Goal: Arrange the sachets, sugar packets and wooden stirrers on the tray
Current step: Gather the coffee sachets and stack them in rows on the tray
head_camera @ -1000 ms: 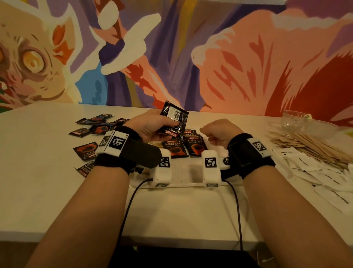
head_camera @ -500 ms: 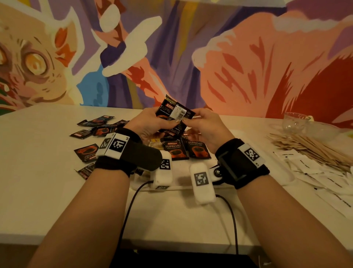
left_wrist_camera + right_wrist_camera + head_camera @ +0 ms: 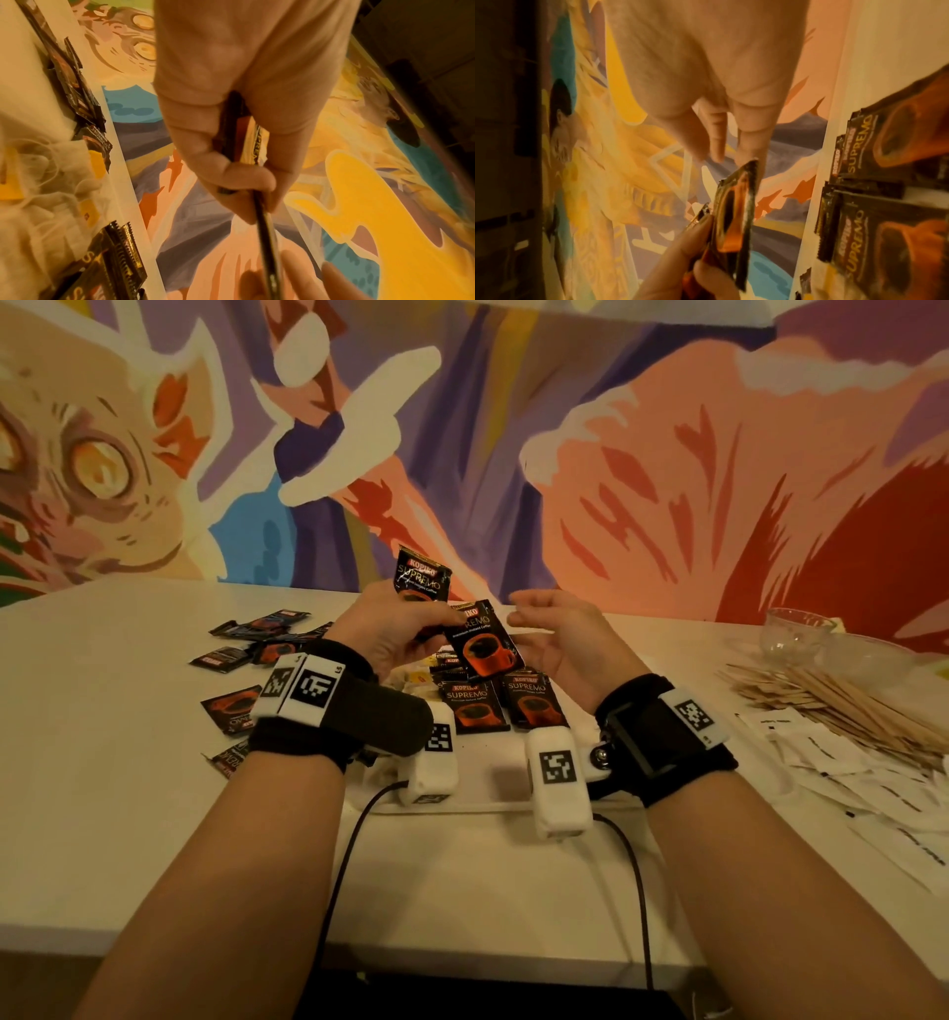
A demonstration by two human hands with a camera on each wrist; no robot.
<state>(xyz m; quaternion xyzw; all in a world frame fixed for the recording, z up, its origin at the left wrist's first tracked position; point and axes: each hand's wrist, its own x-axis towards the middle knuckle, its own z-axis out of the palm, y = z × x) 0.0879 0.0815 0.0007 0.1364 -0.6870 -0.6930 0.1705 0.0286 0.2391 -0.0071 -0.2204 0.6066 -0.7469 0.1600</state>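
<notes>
My left hand (image 3: 411,626) pinches two black coffee sachets above the tray. One sachet (image 3: 422,577) stands upright, and the other sachet (image 3: 485,642) fans out lower right with its cup picture facing me. In the left wrist view the thumb and fingers (image 3: 246,182) clamp both sachets (image 3: 231,140) edge-on. My right hand (image 3: 539,621) hovers just right of them with relaxed fingers, holding nothing. Its fingertips (image 3: 746,158) are close to the lower sachet's corner (image 3: 736,213). Two more sachets (image 3: 475,708) lie side by side on the white tray (image 3: 462,806).
Several loose sachets (image 3: 257,631) are scattered on the table to the left. Wooden stirrers (image 3: 847,706) are piled at the right, with white sugar packets (image 3: 832,762) in front and glass bowls (image 3: 793,629) behind. Tea bags with yellow tags (image 3: 90,162) lie on the tray.
The right hand rose from a fist to the sachets, gripped them with the left, then let go and opened. The left hand's sachets are now fanned apart, fronts toward me.
</notes>
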